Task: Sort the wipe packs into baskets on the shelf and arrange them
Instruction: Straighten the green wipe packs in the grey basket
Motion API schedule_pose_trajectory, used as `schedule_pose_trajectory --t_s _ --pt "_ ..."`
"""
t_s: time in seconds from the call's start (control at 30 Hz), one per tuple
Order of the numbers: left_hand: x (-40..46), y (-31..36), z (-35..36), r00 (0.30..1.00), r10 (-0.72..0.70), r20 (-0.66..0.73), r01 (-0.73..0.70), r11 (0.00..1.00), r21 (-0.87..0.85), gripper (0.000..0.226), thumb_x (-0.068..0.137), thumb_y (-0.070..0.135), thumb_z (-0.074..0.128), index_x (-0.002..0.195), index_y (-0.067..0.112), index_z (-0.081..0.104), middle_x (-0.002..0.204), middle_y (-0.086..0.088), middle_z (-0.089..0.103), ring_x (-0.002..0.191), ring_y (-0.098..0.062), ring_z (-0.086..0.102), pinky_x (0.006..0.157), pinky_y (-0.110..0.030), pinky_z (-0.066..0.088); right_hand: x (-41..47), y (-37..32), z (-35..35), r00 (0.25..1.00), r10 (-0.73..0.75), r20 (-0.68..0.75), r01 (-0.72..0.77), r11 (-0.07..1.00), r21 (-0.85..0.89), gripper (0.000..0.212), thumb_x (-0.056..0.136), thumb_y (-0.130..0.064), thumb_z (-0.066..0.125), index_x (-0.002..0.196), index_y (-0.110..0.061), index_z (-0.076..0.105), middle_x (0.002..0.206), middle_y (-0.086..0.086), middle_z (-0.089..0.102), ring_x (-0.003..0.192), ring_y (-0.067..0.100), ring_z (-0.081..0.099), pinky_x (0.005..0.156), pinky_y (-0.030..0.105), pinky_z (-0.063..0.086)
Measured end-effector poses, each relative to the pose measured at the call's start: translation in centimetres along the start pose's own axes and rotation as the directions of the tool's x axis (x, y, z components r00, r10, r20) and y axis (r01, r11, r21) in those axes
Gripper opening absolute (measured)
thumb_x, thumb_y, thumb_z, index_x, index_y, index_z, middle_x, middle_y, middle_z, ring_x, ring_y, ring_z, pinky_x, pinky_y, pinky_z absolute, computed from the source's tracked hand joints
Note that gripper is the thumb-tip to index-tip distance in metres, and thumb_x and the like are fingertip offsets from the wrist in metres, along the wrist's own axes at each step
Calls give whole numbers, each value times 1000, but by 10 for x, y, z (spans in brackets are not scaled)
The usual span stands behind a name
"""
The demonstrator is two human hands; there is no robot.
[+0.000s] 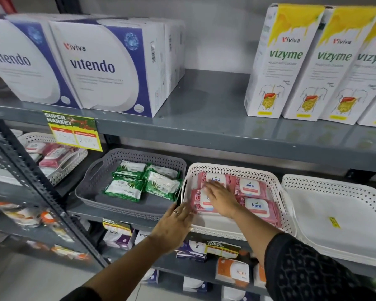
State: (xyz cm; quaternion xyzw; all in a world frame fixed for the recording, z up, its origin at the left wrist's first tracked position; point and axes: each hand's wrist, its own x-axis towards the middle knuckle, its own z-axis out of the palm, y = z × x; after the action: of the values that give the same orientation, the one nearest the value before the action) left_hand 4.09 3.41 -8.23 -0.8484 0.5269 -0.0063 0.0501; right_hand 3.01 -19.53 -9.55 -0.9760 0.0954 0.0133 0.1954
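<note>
Grey steel shelving (204, 131) carries three baskets side by side on its middle level. At right, an empty white perforated basket (334, 216) bears a small yellow sticker (334, 222) on its floor. At left, a grey perforated basket (109, 170) holds four green-and-white wipe packs (143, 181), grouped toward its rear right corner. Between these two stands a white lattice basket (243, 170) containing pink Kara wipe packs (252, 187) laid flat in a two-by-two arrangement, labels upward.

The right hand (220, 197), emerging from a dark patterned sleeve (313, 270), lies open and palm down across the two left-hand pink packs, fingers spread and pressing flat on them; it grips nothing. The left hand (174, 224) is likewise open, fingers extended together, resting against the front left corner of the white lattice basket, its fingertips touching the edge of the nearest pink pack. A ring (175, 212) shows on one finger.

On the shelf above stand white-and-purple Vitendo boxes (100, 66) at left and tall white-and-yellow Vizyme cartons (278, 61) at right. A yellow price tag (74, 131) hangs from the shelf edge.
</note>
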Motion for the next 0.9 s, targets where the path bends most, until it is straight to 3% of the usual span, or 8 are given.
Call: schedule_pose_trajectory --t_s 0.1,0.17,0.2,0.3,0.37,0.47,0.6,0.9 --pt "-17 -26 7 990 -136 46 136 991 20 63 102 28 26 146 16 -18 154 -5 -21 142 -26 -16 116 -49 -4 14 -25 -6 965 -3 -263 29 995 95 50 105 -42 22 149 -22 34 158 1 31 146 16 23 120 40 2" --pt "-28 -48 9 973 -231 29 231 973 -10 66 100 24 34 149 14 -8 159 -11 10 142 -32 19 113 -49 26 30 -52 -7 948 -60 -313 103 987 122 47 105 -33 28 148 -15 37 157 5 33 146 18 25 122 39 5" --pt "-34 -60 10 964 -265 27 265 964 -8 62 99 26 37 150 13 3 150 -14 35 130 -34 42 103 -46 39 38 -68 -5 943 -100 -317 140 984 107 46 105 -31 29 147 -13 37 156 6 34 146 19 26 122 38 7" --pt "-52 -92 4 964 -264 27 264 964 -5 38 100 42 34 129 19 41 113 -7 65 97 -28 63 79 -40 51 61 -111 5 938 -221 -267 223 975 -24 45 104 -28 35 144 -8 40 154 10 37 144 26 28 120 37 9" --pt "-62 -115 3 972 -235 22 235 972 -2 37 99 48 33 119 20 46 108 -6 66 95 -27 64 76 -39 51 75 -136 19 968 -205 -143 190 975 -114 52 104 -34 33 148 -7 32 157 13 28 146 28 21 121 39 5" --pt "-78 -152 8 977 -208 38 208 978 -5 39 98 49 35 119 19 49 112 -6 66 100 -29 63 77 -38 49 91 -163 41 999 -5 42 13 984 -180 67 102 -50 24 155 -12 9 163 12 5 149 33 4 120 50 3" --pt "-99 -197 17 983 -180 22 181 983 -34 38 97 50 36 115 19 51 109 -7 67 96 -29 63 74 -40 51 100 -179 60 988 137 67 -118 968 -223 70 99 -58 16 155 -21 -4 164 6 -4 150 32 -4 119 52 -5" --pt "-102 -217 27 993 -121 3 121 992 -38 39 98 50 30 108 19 51 102 -5 67 86 -25 63 69 -37 52 100 -175 64 991 13 132 16 976 -215 61 101 -51 21 155 -31 -2 163 -6 -9 150 17 -8 119 49 -10"
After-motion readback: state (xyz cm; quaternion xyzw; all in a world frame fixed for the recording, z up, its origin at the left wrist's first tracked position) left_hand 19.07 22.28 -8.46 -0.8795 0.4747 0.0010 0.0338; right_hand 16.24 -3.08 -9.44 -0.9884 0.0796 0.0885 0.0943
